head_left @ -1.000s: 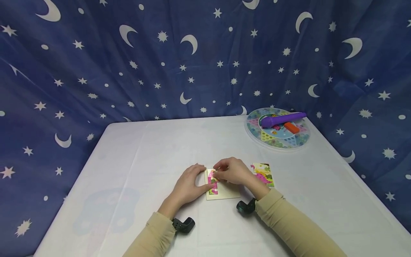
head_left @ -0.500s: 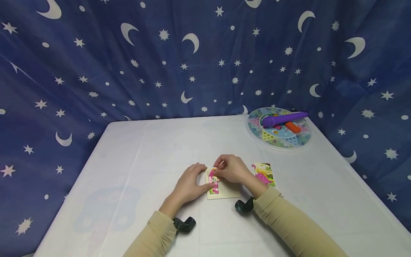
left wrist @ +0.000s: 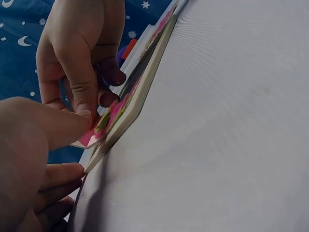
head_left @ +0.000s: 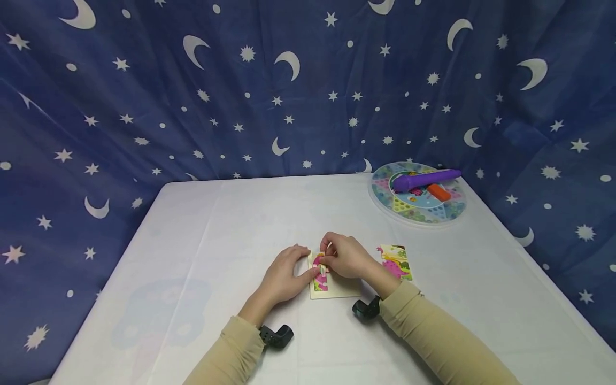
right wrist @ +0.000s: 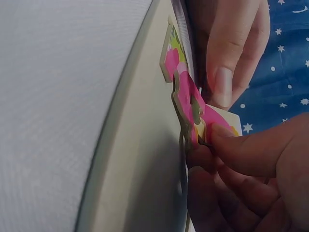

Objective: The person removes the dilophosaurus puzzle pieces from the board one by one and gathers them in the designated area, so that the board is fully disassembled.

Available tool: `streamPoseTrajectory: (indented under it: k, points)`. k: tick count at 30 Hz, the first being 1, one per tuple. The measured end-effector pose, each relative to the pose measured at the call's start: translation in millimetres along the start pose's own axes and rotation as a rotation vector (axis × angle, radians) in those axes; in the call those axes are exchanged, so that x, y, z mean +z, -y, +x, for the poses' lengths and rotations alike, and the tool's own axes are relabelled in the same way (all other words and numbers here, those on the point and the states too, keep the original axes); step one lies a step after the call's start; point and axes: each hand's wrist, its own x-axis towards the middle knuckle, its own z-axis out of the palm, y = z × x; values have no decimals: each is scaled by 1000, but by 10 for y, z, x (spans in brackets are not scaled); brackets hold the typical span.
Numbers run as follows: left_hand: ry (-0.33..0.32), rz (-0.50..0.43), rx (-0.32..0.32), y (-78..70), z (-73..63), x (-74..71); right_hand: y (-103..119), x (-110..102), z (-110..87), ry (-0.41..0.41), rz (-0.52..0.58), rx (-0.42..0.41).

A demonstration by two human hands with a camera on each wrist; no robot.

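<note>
In the head view a cream puzzle board lies on the table, with pink-and-green puzzle pieces along its left side. My right hand pinches a pink puzzle piece between thumb and fingers; it stands tilted up from the board at the far end of that column. My left hand rests at the board's left edge, fingers fairly straight at the far left corner and thumb reaching over the pieces. In the left wrist view the left thumb is right beside the right fingertips.
Joined puzzle pieces with a pink picture lie right of the board. Farther back at the right, a round patterned game board bears a purple microphone-shaped toy and an orange block. A starry blue curtain hangs behind the table.
The right hand stays at the far end of the column with the puzzle piece, its tilt shifting slightly. The left thumb has moved slightly up along the pieces.
</note>
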Motion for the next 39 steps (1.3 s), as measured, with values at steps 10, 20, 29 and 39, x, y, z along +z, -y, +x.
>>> streamPoseTrajectory:
  k: [10,20,29,39]
  points:
    - [-32,-2,-6,-1,5,33,-43,4,-40,-22,88,-95]
    - [-14,7,-29,-27,13,20,-86,-71,-36,-12,183,-80]
    - [-5,16,-25,-25,10,33,-270,-338,-64,-93,225,104]
    - [-3,13,-12,-14,8,36,-702,-687,-219,-85,182,300]
